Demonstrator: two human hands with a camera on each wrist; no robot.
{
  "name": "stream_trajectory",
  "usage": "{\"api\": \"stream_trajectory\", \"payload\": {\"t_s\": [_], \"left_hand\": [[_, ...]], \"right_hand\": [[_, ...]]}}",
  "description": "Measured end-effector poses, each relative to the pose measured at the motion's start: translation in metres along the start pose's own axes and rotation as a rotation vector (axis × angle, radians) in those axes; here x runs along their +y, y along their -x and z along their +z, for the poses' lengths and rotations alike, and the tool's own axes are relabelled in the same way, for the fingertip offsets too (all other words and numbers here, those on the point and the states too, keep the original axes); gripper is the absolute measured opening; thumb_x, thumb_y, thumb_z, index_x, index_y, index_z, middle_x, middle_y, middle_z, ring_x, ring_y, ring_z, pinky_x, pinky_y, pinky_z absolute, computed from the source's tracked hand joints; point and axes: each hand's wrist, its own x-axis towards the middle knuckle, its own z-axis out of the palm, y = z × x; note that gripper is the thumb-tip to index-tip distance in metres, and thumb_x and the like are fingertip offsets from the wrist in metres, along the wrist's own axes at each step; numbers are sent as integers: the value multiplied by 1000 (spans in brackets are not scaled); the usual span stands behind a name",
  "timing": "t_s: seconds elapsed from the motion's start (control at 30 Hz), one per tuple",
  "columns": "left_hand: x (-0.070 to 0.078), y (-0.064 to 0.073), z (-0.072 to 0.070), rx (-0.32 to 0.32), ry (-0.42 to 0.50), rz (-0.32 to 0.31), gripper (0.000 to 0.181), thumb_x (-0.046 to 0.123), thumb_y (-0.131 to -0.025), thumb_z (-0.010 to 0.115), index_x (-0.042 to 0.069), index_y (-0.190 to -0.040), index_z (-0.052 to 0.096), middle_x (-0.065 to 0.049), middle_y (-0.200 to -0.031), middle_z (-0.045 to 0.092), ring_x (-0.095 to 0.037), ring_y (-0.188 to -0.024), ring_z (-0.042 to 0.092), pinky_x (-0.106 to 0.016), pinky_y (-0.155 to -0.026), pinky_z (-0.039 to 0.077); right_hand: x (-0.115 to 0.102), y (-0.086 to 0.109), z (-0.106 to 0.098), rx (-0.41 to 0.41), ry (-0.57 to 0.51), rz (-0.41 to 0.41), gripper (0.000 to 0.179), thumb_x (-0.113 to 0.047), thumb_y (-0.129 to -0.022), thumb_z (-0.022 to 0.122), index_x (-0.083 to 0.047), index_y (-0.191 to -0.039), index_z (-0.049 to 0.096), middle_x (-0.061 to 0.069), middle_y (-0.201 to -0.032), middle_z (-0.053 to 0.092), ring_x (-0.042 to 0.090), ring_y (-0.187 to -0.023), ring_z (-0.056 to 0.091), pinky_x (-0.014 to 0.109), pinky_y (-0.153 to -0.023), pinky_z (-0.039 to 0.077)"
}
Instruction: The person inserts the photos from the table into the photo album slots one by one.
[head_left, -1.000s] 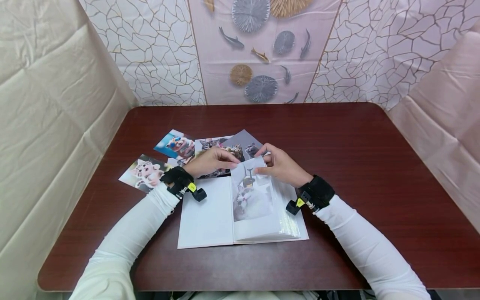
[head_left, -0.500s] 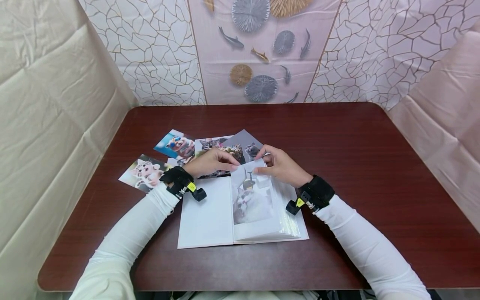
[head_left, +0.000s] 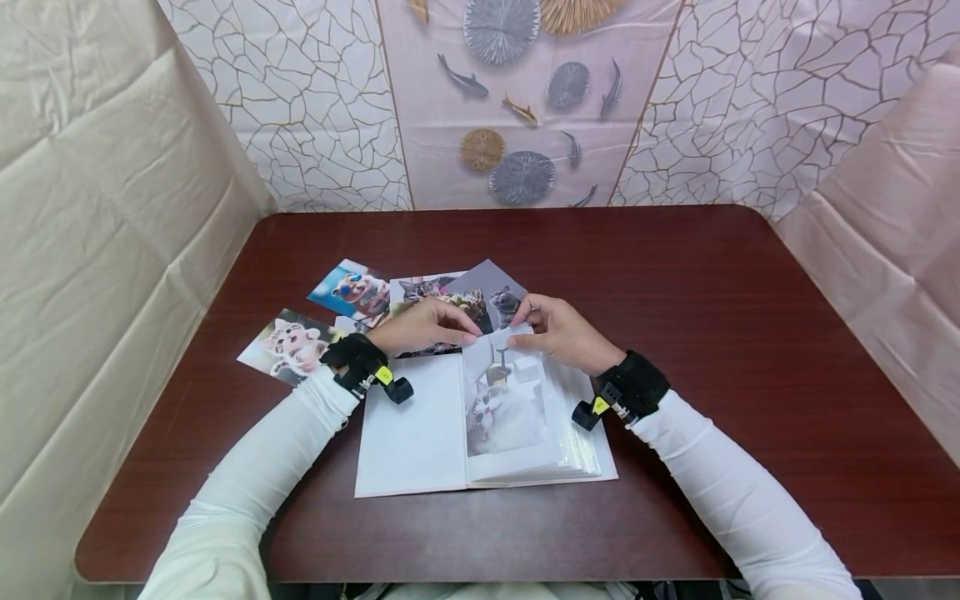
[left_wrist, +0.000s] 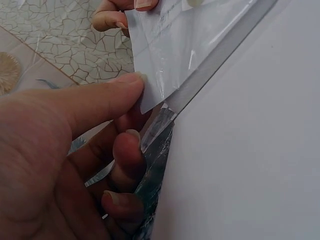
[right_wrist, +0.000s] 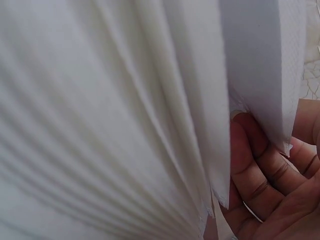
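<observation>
A photo album [head_left: 412, 425] lies open on the table, its left side blank white. On its right side a photo [head_left: 510, 425] of a pale kitten sits mostly inside the clear pocket, its top end sticking out. My left hand [head_left: 423, 325] pinches the photo's top left corner, the thumb [left_wrist: 120, 90] in front of the white sheet. At the top right corner my right hand [head_left: 562, 333] holds it between thumb and fingers. In the right wrist view, fingers [right_wrist: 265, 185] reach behind the sheet, beside a fan of album pages [right_wrist: 150, 100].
Several loose animal photos lie behind and left of the album, among them a blue one [head_left: 352, 292], a grey one [head_left: 487, 283] and a pink-toned one [head_left: 292, 346]. The brown table [head_left: 712, 333] extends on both sides, with patterned cloth [head_left: 300, 108] behind it.
The kitten photo has slid a little down into the pocket, toward the album's near edge. Both hands have come slightly down with it; the album and loose photos are still.
</observation>
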Motion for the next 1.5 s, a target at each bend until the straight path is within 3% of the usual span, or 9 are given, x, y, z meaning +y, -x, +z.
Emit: {"api": "stream_trajectory", "payload": {"t_s": [0.7, 1.17, 1.5], "left_hand": [[3, 0, 2, -13, 51, 37, 17, 12, -98, 67, 6, -111, 76, -1, -102, 73, -15, -77, 58, -25, -70, 49], [6, -1, 6, -51, 78, 55, 25, 11, -99, 65, 4, -123, 69, -7, -110, 71, -16, -77, 58, -26, -69, 50], [6, -2, 9, -91, 107, 36, 29, 7, -99, 64, 1, -127, 65, -2, -95, 67, -13, -74, 56, -23, -66, 47]], "right_hand": [[1, 1, -1, -14, -50, -11, 10, -6, -92, 73, -2, -96, 65, 15, -97, 73, 17, -89, 66, 27, -81, 49], [1, 0, 1, -34, 32, -10, 7, -11, -95, 70, -6, -101, 69, 11, -108, 70, 21, -102, 62, 35, -88, 48], [-1, 2, 1, -83, 53, -35, 9, -7, -95, 69, -5, -104, 68, 12, -108, 71, 20, -102, 61, 30, -86, 47]]}}
